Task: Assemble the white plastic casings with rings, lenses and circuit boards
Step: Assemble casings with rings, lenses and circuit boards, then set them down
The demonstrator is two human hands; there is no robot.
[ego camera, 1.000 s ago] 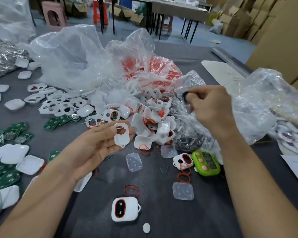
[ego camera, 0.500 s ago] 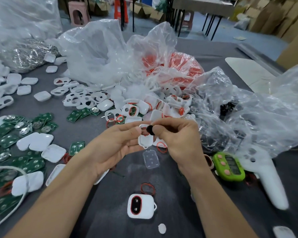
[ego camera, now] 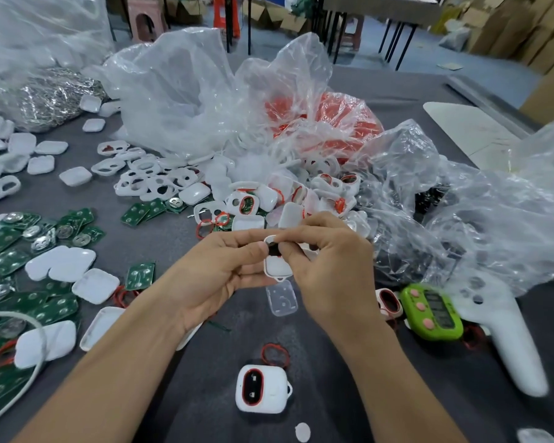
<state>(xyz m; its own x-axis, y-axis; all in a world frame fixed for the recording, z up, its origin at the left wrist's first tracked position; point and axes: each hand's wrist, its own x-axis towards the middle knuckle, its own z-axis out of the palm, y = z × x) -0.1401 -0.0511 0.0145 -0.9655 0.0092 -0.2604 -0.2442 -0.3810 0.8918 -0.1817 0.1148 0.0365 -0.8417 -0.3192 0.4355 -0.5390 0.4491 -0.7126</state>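
My left hand (ego camera: 218,273) holds a small white casing (ego camera: 277,266) between thumb and fingers over the grey table (ego camera: 349,394). My right hand (ego camera: 330,266) pinches a small black lens (ego camera: 273,250) against the casing's upper end. A finished white casing with a red ring and dark lens (ego camera: 261,389) lies near the front edge, a loose red ring (ego camera: 275,353) just behind it. Under the hands lies a clear lens cover (ego camera: 282,297). Green circuit boards (ego camera: 29,251) spread over the left side. White casings with red rings (ego camera: 269,199) are piled behind my hands.
Crumpled clear plastic bags (ego camera: 205,100) fill the middle and right; one holds red rings (ego camera: 327,123). A green timer (ego camera: 430,311) and a white controller (ego camera: 506,330) lie at the right. White covers (ego camera: 58,263) sit at the left, a bag of metal parts (ego camera: 48,97) far left.
My right hand came back from the bag at the right with a black lens and met my left hand at the casing. Now it presses the lens onto the casing.
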